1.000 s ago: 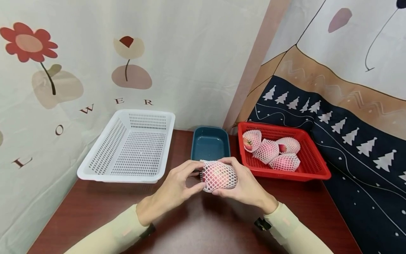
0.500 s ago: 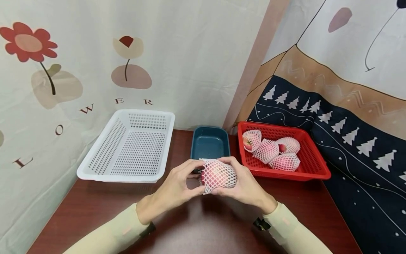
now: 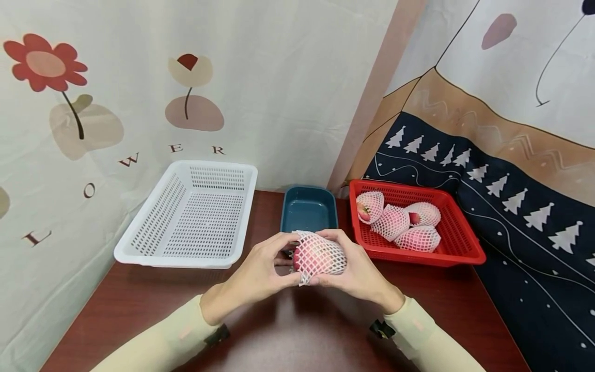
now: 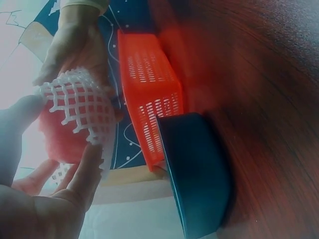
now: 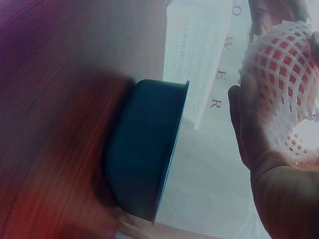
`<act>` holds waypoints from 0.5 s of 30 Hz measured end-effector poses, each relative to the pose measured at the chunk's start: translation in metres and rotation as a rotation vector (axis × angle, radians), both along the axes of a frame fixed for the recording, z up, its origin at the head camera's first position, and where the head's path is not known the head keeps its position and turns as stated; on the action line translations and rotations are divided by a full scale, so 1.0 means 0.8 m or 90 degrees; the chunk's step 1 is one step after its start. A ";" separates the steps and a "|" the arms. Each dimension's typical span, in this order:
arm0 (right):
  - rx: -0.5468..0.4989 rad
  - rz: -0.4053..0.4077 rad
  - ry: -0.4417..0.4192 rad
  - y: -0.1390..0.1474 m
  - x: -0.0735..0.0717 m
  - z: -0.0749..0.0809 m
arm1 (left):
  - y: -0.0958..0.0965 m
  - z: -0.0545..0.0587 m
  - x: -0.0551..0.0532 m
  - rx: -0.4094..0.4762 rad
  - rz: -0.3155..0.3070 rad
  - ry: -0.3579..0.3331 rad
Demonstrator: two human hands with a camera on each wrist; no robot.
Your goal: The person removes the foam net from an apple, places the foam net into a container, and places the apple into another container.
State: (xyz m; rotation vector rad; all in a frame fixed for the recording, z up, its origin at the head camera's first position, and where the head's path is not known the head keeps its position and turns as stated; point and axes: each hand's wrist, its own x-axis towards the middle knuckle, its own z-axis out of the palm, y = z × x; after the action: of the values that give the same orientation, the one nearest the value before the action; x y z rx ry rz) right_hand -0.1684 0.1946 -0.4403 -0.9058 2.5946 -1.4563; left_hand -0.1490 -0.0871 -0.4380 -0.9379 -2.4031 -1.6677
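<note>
In the head view a round pink-red fruit [image 3: 297,260] in a white foam net [image 3: 321,257] is held above the table, between both hands. My right hand [image 3: 362,268] grips its right side through the net, thumb below and fingers above. With thumb and fingertips my left hand [image 3: 262,268] holds the net's loose edge at the left end. The left wrist view shows bare red skin of the fruit [image 4: 65,132] inside the net's opening. In the right wrist view the palm cups the netted fruit [image 5: 281,69]. The fruit's exact kind is unclear.
A dark blue-green tub [image 3: 309,209] stands just behind the hands. At left is a white slotted basket [image 3: 200,227]. The red basket [image 3: 457,243] at right holds several netted fruits [image 3: 390,222]. Printed curtains [image 3: 288,93] rise behind the brown table [image 3: 297,330].
The net's left edge has been drawn back slightly, and more red skin shows at that end. Both hands stay in nearly the same place. The baskets and tub have not moved.
</note>
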 end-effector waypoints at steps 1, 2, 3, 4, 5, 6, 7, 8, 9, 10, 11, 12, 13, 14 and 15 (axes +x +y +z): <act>-0.001 0.002 0.000 0.000 0.000 0.000 | 0.000 0.000 -0.001 -0.002 -0.001 -0.006; -0.001 0.003 0.001 0.000 0.000 0.000 | 0.000 0.001 -0.001 -0.005 -0.002 -0.010; 0.000 0.004 0.002 0.000 0.000 0.001 | 0.000 0.002 -0.001 -0.007 -0.003 -0.014; 0.001 0.006 0.004 0.000 -0.001 0.001 | 0.000 0.002 -0.002 -0.011 -0.003 -0.017; 0.001 0.007 0.005 0.000 -0.001 0.002 | 0.000 0.002 -0.002 -0.015 -0.003 -0.020; 0.002 0.007 0.005 0.000 -0.001 0.003 | 0.001 0.003 -0.003 -0.017 -0.003 -0.023; 0.003 0.009 0.004 0.000 -0.001 0.003 | 0.001 0.003 -0.003 -0.020 -0.004 -0.026; 0.003 0.009 0.001 0.000 -0.001 0.004 | 0.001 0.003 -0.003 -0.023 -0.004 -0.028; 0.004 0.010 -0.003 0.000 -0.001 0.004 | 0.001 0.003 -0.003 -0.026 -0.003 -0.028; 0.004 0.011 -0.008 0.000 -0.001 0.005 | 0.001 0.003 -0.004 -0.029 -0.002 -0.027; 0.006 0.012 -0.013 0.000 -0.001 0.005 | 0.001 0.003 -0.004 -0.031 -0.001 -0.026; 0.008 0.013 -0.017 0.000 -0.001 0.005 | 0.001 0.003 -0.004 -0.032 0.000 -0.025; 0.010 0.013 -0.021 0.000 -0.001 0.006 | 0.001 0.003 -0.004 -0.033 0.000 -0.025; 0.013 0.012 -0.023 0.000 -0.001 0.006 | 0.000 0.003 -0.004 -0.033 0.001 -0.023; 0.017 0.012 -0.024 0.001 0.000 0.006 | 0.000 0.003 -0.004 -0.032 0.002 -0.022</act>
State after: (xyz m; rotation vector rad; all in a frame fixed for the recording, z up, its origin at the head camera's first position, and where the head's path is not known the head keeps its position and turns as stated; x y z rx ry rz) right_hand -0.1687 0.1951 -0.4355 -0.8874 2.5655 -1.4173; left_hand -0.1522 -0.0869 -0.4360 -0.9196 -2.4787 -1.6420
